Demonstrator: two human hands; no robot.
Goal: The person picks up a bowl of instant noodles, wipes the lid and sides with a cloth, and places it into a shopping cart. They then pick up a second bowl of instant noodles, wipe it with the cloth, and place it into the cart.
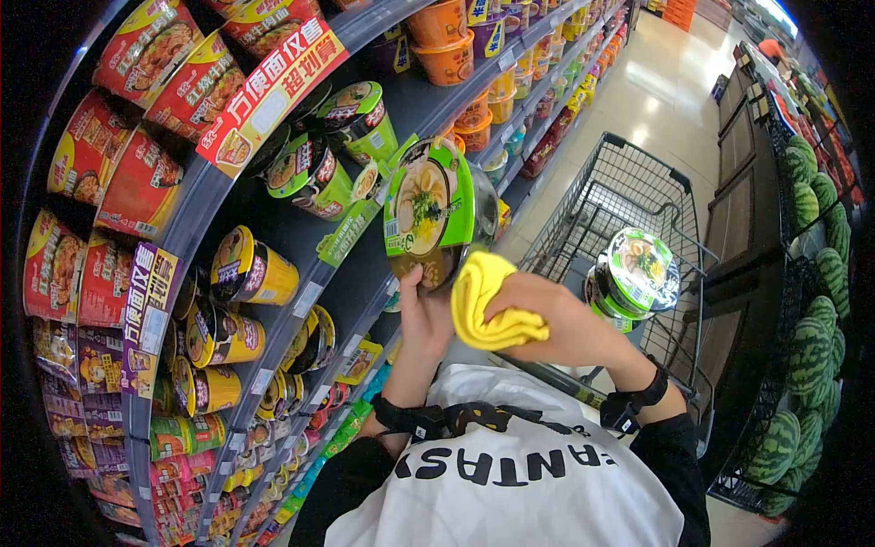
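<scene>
My left hand (427, 314) holds a large green-and-black noodle bowl (430, 210) from below, its lid with a picture of noodles facing up toward me. My right hand (556, 319) grips a folded yellow cloth (492, 301), just right of the bowl's lower edge. Behind my right wrist, more bowls with green-rimmed lids (638, 269) stand stacked in a wire shopping cart (606, 196). On the shelf left of the held bowl, green noodle cups (357, 118) lie tilted.
Shelves (401, 114) packed with red, yellow, purple and orange noodle cups curve along the left. A shiny floor aisle (652, 91) runs ahead beyond the cart. Watermelons (811, 351) line a dark display stand (747, 210) on the right.
</scene>
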